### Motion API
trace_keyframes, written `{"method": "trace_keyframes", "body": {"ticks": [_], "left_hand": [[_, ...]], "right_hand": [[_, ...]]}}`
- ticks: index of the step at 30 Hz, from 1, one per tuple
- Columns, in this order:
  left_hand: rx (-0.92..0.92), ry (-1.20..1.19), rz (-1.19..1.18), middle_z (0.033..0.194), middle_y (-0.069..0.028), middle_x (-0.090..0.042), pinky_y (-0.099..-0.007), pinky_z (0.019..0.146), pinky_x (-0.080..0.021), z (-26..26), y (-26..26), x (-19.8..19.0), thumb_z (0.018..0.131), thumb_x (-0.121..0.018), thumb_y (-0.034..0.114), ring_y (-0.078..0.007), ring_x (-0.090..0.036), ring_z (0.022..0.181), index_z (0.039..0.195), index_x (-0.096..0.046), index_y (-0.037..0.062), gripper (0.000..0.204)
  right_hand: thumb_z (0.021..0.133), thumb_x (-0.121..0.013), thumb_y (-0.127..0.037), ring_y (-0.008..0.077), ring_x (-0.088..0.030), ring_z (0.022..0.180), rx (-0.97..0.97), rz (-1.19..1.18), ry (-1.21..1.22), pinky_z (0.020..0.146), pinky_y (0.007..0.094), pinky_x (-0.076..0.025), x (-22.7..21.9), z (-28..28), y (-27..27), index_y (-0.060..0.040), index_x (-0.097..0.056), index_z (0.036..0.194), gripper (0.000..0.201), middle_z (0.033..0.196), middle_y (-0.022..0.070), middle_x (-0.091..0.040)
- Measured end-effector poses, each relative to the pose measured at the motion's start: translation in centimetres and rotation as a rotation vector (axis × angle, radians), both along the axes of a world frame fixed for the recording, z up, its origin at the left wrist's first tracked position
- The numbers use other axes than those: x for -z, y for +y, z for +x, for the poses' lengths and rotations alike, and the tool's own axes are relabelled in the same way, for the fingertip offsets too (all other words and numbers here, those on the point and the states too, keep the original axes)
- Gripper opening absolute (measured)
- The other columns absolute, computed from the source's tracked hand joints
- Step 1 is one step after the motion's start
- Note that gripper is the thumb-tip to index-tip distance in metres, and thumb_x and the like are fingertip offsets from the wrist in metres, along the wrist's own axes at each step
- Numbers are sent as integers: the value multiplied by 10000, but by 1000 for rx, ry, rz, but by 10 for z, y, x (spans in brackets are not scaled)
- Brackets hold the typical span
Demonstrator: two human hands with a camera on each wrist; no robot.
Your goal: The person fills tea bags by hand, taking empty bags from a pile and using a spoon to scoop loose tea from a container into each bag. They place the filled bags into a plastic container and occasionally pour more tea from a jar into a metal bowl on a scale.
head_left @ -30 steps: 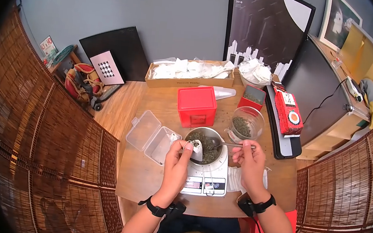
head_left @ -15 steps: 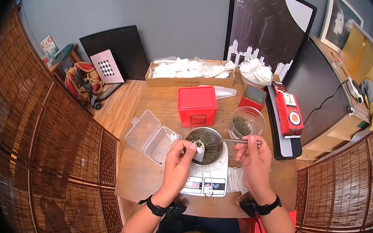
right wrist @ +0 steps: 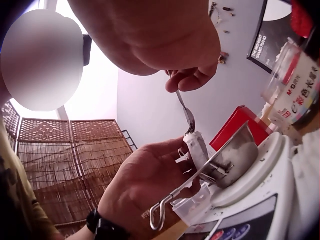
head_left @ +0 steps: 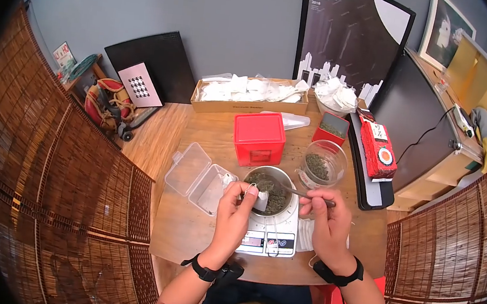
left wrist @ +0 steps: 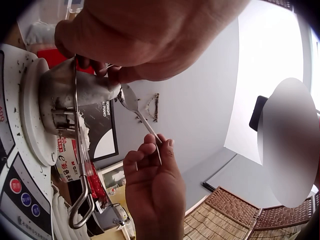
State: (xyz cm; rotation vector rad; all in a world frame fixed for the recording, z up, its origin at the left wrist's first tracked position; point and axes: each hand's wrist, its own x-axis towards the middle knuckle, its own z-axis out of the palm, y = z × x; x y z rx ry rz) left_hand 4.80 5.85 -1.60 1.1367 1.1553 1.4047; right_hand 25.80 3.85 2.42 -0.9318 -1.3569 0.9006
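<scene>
My left hand (head_left: 231,216) pinches a small white drawstring tea bag (right wrist: 196,150) upright by its top, over the near part of a steel pan (right wrist: 237,157). Between the fingers and thumb of my right hand (head_left: 330,229) is the handle of a metal spoon (left wrist: 131,100). The spoon's bowl tips down at the bag's mouth, and dark dried leaves show there in the right wrist view. More crumbled dried leaves (head_left: 277,200) lie in the pan, which stands on a white kitchen scale (head_left: 287,231). The inside of the bag is hidden.
A clear tub of leaves (head_left: 318,167) and an open red tin (head_left: 330,128) stand behind the right hand. Behind the pan is a closed red canister (head_left: 258,139). An open plastic box (head_left: 202,192) sits left; a carton of white bags (head_left: 248,110) is at the back.
The spoon has come up from the leaves in the pan to the bag's mouth and now tips into it. My right hand rose, then lowered slightly; the left hand stays nearly still.
</scene>
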Motion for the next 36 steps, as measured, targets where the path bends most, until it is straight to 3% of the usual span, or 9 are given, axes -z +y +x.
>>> {"method": "trace_keyframes", "body": {"ticks": [9, 12, 18, 22, 25, 27, 30, 32, 36], "left_hand": [[-18, 24, 4, 990, -21, -587, -287, 805, -422, 1, 0, 1, 1087, -690, 182, -118, -531, 908, 1011, -687, 11, 187], [-51, 114, 30, 992, -29, -599, -294, 812, -426, 4, -3, 2, 1079, -699, 177, -139, -538, 917, 989, -692, 20, 181], [-159, 168, 123, 993, -48, -601, -313, 855, -439, 9, -9, 6, 1073, -702, 147, -174, -537, 981, 976, -685, 14, 165], [-203, 189, 172, 997, -61, -599, -317, 859, -445, 11, -18, 12, 1073, -699, 134, -189, -531, 1012, 973, -673, 9, 162], [-220, 243, 237, 1007, -37, -603, -301, 823, -443, 8, -22, 15, 1085, -688, 146, -154, -539, 965, 972, -665, 18, 172], [-171, 45, 68, 1012, -3, -620, -279, 787, -433, 3, -21, 9, 1100, -684, 177, -105, -540, 909, 1000, -686, 25, 182], [-67, 199, 143, 989, 29, -633, -263, 755, -419, 0, -14, -3, 1110, -686, 216, -68, -534, 859, 1032, -705, 28, 204], [-49, 102, 100, 962, 33, -645, -261, 767, -425, 3, -13, -15, 1103, -705, 224, -68, -549, 875, 1055, -727, 26, 204], [-49, 12, 60, 909, 40, -646, -236, 657, -400, 3, -10, -19, 1093, -724, 223, -37, -523, 756, 1062, -729, 42, 184]], "right_hand": [[1107, -650, -70, 197, -755, 864, 38, 153, -170, 782, 315, -593, 2, 3, -5, 44, -685, 1204, 154, 1061, 155, -760], [1099, -660, -62, 205, -754, 852, 131, 140, -201, 773, 323, -590, 14, 7, -1, 40, -692, 1199, 147, 1048, 147, -754], [1093, -663, -60, 209, -753, 829, 120, 88, -301, 752, 323, -587, 23, 10, -4, 44, -705, 1180, 142, 1028, 148, -748], [1098, -658, -70, 193, -750, 807, 123, 16, -156, 733, 317, -586, 39, 7, 3, 46, -701, 1191, 155, 1027, 141, -753], [1107, -653, -92, 176, -745, 791, 106, -27, -52, 716, 309, -584, 40, 5, 6, 44, -699, 1195, 168, 1020, 129, -755], [1116, -647, -113, 161, -742, 790, 95, 1, -53, 708, 306, -581, 36, 5, 3, 40, -698, 1191, 178, 1016, 120, -755], [1119, -647, -127, 160, -739, 782, 91, 56, -88, 696, 303, -577, 31, 4, -2, 39, -698, 1188, 187, 1011, 120, -751], [1119, -647, -128, 159, -737, 779, 97, 66, -78, 692, 303, -576, 30, 3, -7, 39, -698, 1191, 188, 1012, 121, -751], [1120, -646, -130, 157, -731, 763, 131, 56, -61, 685, 302, -575, 32, 3, -16, 39, -699, 1198, 194, 1008, 119, -749]]}}
